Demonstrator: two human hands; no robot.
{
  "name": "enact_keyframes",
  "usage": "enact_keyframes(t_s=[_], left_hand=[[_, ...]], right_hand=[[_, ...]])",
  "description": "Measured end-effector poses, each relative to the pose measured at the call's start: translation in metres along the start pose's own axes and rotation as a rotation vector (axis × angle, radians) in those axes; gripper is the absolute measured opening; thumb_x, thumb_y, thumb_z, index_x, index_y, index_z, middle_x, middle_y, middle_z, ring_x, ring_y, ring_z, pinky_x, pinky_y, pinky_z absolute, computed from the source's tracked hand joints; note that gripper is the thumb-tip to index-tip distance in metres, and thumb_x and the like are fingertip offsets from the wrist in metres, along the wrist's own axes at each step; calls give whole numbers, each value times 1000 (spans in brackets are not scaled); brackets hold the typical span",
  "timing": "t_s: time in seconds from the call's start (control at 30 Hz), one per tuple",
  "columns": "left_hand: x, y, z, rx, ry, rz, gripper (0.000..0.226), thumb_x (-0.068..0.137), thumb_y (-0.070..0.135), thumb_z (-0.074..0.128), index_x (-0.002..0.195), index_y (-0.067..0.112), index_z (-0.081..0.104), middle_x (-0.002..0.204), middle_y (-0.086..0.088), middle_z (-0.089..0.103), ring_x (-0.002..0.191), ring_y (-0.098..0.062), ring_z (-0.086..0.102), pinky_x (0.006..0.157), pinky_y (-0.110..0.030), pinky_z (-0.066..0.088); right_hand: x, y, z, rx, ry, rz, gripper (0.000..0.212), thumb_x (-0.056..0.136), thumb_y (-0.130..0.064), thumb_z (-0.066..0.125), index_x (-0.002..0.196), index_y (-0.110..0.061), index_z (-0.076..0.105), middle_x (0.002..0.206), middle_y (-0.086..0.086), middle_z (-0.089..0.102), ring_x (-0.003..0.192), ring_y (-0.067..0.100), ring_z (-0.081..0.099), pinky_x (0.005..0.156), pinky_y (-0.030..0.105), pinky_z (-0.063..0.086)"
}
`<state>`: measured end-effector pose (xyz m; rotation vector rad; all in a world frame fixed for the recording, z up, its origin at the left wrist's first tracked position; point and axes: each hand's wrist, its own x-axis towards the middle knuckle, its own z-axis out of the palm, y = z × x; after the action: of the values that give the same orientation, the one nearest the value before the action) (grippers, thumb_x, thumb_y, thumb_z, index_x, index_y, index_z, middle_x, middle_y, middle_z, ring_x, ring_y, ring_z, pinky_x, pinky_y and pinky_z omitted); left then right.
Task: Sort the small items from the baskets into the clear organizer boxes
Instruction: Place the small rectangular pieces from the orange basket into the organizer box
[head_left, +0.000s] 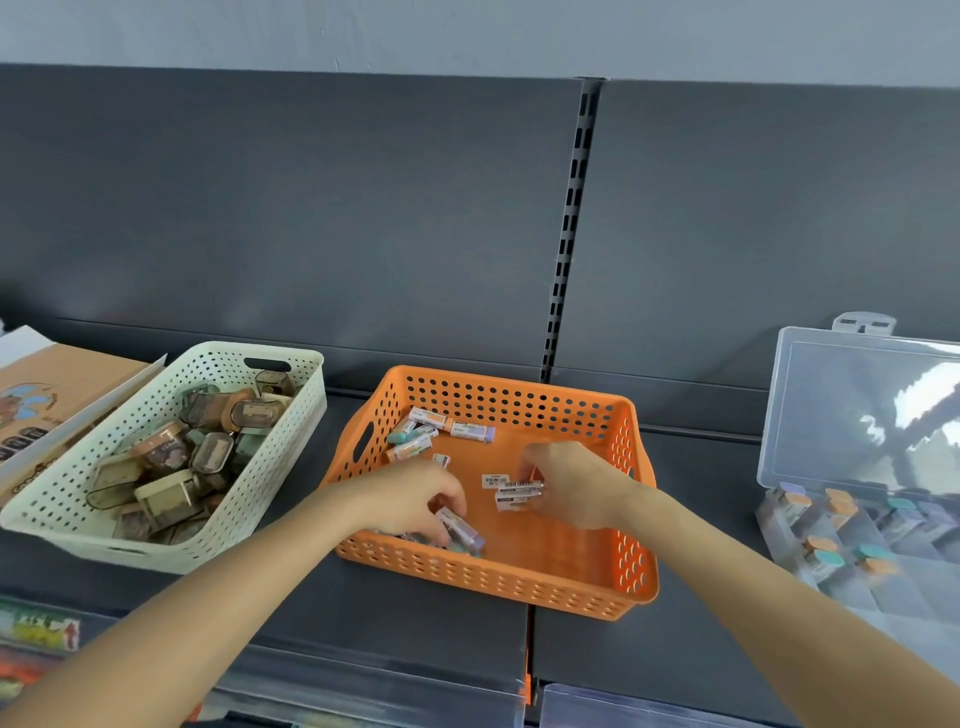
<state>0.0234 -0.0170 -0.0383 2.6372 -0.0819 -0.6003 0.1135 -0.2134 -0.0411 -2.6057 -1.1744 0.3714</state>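
An orange perforated basket (631, 525) sits in the middle of the dark shelf. Several small labelled tubes (441, 426) with coloured caps lie in its far left corner. My left hand (410, 496) is inside the basket at its near left, fingers closed around small tubes (462, 530). My right hand (576, 480) is in the basket's middle, fingers curled onto a few tubes with barcode labels (514, 491). A clear organizer box (857, 530) stands at the right with its lid (857, 410) raised; several capped tubes stand in its compartments.
A cream perforated basket (270, 467) full of small brown and beige cases stands at the left. A cardboard box (47, 395) lies beyond it at the far left. A dark back panel rises behind the shelf. Packaged goods show below the shelf's front edge.
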Motion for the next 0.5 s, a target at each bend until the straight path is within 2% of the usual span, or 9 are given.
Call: enact_keyframes(t_s=[0.07,0.2,0.33,0.4,0.5], left_hand=[[1,2,0,28,-32,12,33,83,20,69,116,25,64,109,14,56,99,-4,53,79,-20,43],[6,5,3,93,-53,15,31,83,17,70,112,21,63,100,10,53,73,-1,51,61,-15,40],[10,6,4,131,-66,17,26,83,18,70,108,19,63,101,7,50,66,-4,50,59,-18,38],[11,5,3,157,-86,29,26,85,21,69,110,19,62,102,7,47,66,-4,49,59,-19,39],[14,3,3,244,-71,25,26,88,27,65,112,20,60,104,5,48,84,-13,53,74,-30,47]], right_hand=[[-1,0,0,-4,11,-2,21,88,-21,64,108,-15,61,112,1,62,96,17,59,79,26,53],[-2,1,1,7,9,14,22,87,-21,65,108,-16,61,110,1,62,92,16,59,74,24,51],[-4,3,-1,19,35,24,19,87,-19,65,106,-17,61,106,-1,61,88,14,57,68,22,46],[-5,4,-2,22,40,22,19,87,-20,66,105,-16,62,105,-1,61,87,14,56,67,21,43],[-4,5,0,24,34,32,21,87,-21,66,107,-16,62,107,-1,61,89,14,56,69,21,45]])
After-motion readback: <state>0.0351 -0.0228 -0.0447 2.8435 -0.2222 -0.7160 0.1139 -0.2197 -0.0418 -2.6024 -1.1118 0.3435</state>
